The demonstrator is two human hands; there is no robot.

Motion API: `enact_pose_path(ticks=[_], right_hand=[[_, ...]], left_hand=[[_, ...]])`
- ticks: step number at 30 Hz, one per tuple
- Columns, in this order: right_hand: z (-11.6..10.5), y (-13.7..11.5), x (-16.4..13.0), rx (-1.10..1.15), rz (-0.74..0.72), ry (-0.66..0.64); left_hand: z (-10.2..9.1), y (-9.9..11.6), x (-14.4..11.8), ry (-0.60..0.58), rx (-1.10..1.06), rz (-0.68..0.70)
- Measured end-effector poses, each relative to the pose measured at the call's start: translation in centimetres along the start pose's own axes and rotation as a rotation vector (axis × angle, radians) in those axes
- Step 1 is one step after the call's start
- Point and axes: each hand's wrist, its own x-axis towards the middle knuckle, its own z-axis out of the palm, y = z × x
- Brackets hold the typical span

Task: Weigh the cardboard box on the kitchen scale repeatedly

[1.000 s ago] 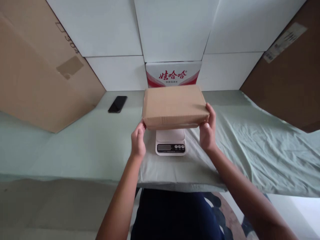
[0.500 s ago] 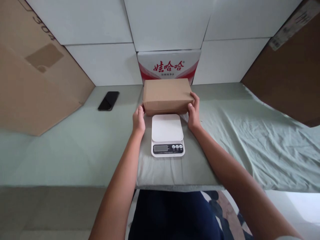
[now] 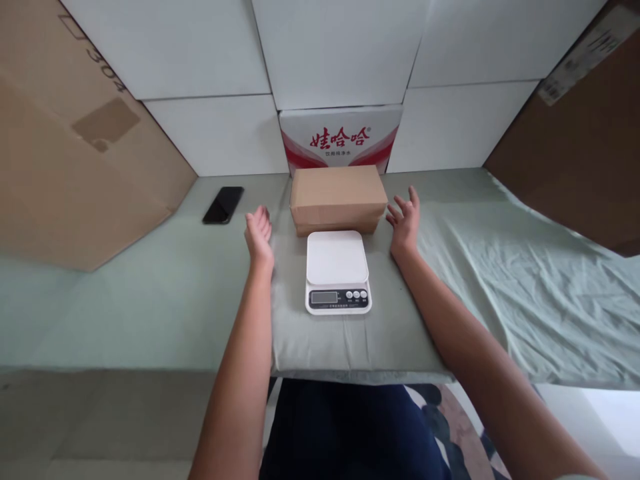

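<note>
A brown cardboard box [image 3: 340,190] rests on the green cloth directly behind a white kitchen scale [image 3: 337,259]. The scale's platform is bare, and its display and several round buttons face me. To the left of the box, my left hand [image 3: 259,232] is held apart from it, fingers loosely curved and holding nothing. My right hand [image 3: 406,223] stands just off the box's right side with its fingers spread and nothing in them.
A black smartphone [image 3: 223,205] lies left of my left hand. Behind the brown box stands a white and red printed carton [image 3: 340,137] against white panels. Large cardboard sheets flank the cloth-covered table [image 3: 150,313], left [image 3: 100,167] and right [image 3: 575,147].
Both hands have let go of the brown box and moved outward, left hand to the left, right hand to the right. The box stays behind the scale. The view has shifted slightly.
</note>
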Motion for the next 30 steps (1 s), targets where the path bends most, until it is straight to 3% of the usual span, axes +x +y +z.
enact_pose_path(ticks=[12, 23, 30], right_hand=[[0.8, -0.2, -0.7, 0.009, -0.001, -0.059], [0.8, 0.4, -1.2, -0.052, -0.108, -0.191], [1.1, -0.7, -1.9, -0.074, -0.179, -0.242]], left_hand=[[0.9, -1.2, -0.6, -0.086, 0.049, -0.004], [1.4, -1.9, -0.8, -0.164, 0.09, 0.02], [1.6, -1.7, -1.0, -0.193, 0.099, -0.003]])
